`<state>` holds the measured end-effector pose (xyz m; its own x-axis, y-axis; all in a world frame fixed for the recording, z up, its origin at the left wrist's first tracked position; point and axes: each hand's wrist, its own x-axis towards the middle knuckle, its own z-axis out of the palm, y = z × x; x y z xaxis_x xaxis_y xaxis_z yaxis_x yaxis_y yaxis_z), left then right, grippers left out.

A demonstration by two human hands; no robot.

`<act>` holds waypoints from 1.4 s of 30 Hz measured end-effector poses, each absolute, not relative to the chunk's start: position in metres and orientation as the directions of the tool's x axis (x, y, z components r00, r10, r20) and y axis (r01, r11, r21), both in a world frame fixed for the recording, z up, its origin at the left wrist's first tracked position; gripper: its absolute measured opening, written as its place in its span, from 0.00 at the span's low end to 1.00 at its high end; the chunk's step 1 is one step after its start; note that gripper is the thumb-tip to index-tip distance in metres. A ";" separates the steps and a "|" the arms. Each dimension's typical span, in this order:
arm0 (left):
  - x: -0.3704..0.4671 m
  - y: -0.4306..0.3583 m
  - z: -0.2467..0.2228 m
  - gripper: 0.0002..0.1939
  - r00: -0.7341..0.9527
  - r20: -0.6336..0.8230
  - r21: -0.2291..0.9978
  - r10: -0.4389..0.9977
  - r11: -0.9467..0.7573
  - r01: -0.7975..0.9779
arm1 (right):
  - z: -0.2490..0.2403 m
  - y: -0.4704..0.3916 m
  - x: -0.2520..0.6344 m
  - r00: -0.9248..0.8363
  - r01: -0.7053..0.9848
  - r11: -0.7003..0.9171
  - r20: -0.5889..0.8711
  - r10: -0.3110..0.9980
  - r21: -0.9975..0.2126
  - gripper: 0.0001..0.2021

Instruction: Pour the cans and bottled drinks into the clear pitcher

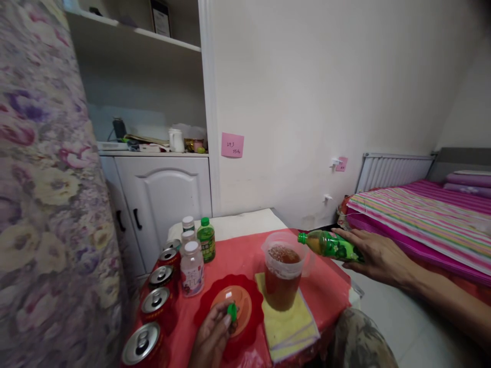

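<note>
My right hand (374, 255) is wrapped round a green-labelled bottle (333, 245), tilted nearly level, its open mouth over the rim of a clear plastic pitcher (283, 286). Brown liquid with froth on top fills much of the pitcher, which stands on a folded yellow cloth (286, 332). Between the fingertips of my left hand (217, 327) is a small green cap (232, 312), held above a red scalloped plate (251, 306).
Left of the plate stand several red cans (155, 301), white-capped bottles (192, 271) and a green bottle (207, 243) on the red-covered table (238, 255). A camouflage-clad knee (360, 340) is at the table's front right. A bed (418, 204) lies further right.
</note>
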<state>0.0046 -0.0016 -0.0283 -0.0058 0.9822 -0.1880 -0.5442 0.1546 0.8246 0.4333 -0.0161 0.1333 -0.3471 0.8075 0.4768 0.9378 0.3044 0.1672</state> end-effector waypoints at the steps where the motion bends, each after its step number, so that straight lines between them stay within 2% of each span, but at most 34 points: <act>1: 0.004 -0.001 -0.030 0.25 0.002 -0.188 0.820 0.982 0.159 -0.551 | 0.134 -0.015 0.433 -0.353 0.935 0.304 0.475 0.806 0.180 0.34; 5: 0.003 -0.001 -0.035 0.25 0.035 -0.181 0.805 0.983 0.169 -0.569 | 0.138 -0.012 0.433 -0.376 0.926 0.310 0.455 0.807 0.216 0.34; 11: 0.005 0.000 -0.035 0.28 -0.003 -0.224 0.799 0.975 0.182 -0.573 | 0.142 -0.011 0.432 -0.399 0.916 0.321 0.463 0.792 0.241 0.32; 24: 0.008 -0.002 -0.028 0.25 -0.010 -0.202 0.804 0.979 0.160 -0.573 | 0.147 -0.009 0.433 -0.432 0.898 0.329 0.453 0.780 0.291 0.31; 30: 0.008 0.000 -0.026 0.24 0.039 -0.172 0.792 0.984 0.162 -0.589 | 0.152 -0.009 0.433 -0.443 0.891 0.325 0.449 0.776 0.317 0.31; 42: 0.008 -0.003 -0.025 0.26 0.018 -0.171 0.811 0.985 0.151 -0.565 | 0.163 -0.007 0.431 -0.428 0.896 0.299 0.457 0.780 0.329 0.33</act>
